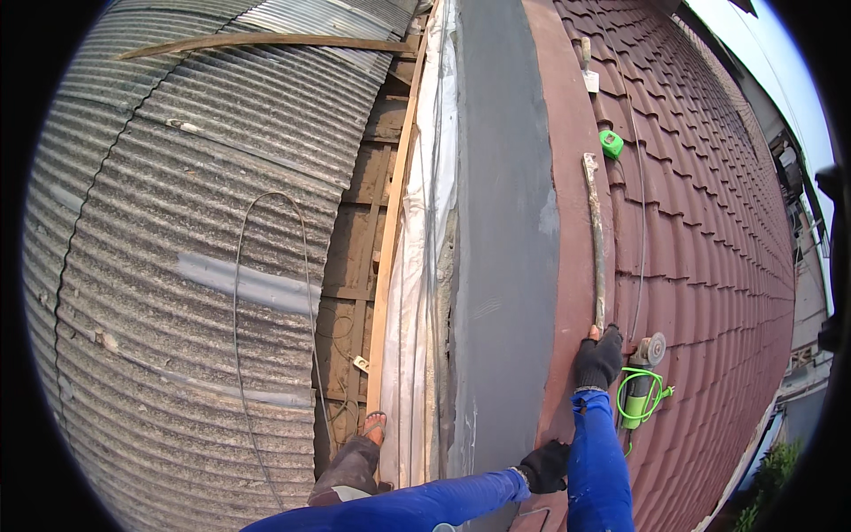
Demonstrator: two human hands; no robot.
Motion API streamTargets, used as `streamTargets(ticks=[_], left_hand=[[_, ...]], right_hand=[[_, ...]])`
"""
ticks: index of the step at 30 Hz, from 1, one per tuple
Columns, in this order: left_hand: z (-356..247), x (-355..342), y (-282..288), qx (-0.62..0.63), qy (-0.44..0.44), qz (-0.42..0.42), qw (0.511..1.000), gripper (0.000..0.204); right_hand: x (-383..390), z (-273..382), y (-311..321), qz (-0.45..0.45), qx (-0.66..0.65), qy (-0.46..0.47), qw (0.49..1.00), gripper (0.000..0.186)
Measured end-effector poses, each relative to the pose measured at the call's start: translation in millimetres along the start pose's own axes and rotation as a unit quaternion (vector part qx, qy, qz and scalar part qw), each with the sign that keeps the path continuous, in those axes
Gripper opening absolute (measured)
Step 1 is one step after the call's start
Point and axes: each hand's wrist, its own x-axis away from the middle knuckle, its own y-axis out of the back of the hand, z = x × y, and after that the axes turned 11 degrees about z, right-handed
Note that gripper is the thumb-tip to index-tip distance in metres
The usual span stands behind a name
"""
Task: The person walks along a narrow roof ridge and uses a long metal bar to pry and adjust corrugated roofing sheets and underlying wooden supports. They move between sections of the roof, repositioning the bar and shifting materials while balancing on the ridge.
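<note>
My right hand, in a dark fingerless glove, is closed round the lower end of a long, worn, pale bar. The bar lies along the reddish strip beside the roof tiles, its wider head pointing away from me. My left hand, also in a dark glove, is lower and to the left, over the edge between the grey strip and the reddish strip. Its fingers are too dark to make out. To the right of my right forearm, an angle grinder with a bright green cord coiled around it rests on the tiles.
A green tape measure and a trowel lie further up the tiles. Corrugated sheets cover the left. Between them run a grey strip, white sheeting, a wooden batten and an open gap. My sandaled foot stands by the batten.
</note>
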Motion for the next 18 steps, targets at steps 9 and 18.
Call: streamTargets(ticks=[9, 18], left_hand=[[84.9, 174.4, 165.1, -0.007, 0.087, 0.013, 0.996, 0.033], [89.1, 479.6, 224.6, -0.065, 0.719, 0.019, 0.692, 0.050]], right_hand=[[-2.1, 3.2, -3.2, 0.021, 0.048, -0.018, 0.998, 0.040], [-2.2, 3.6, -2.0, 0.010, 0.008, -0.006, 1.000, 0.035]])
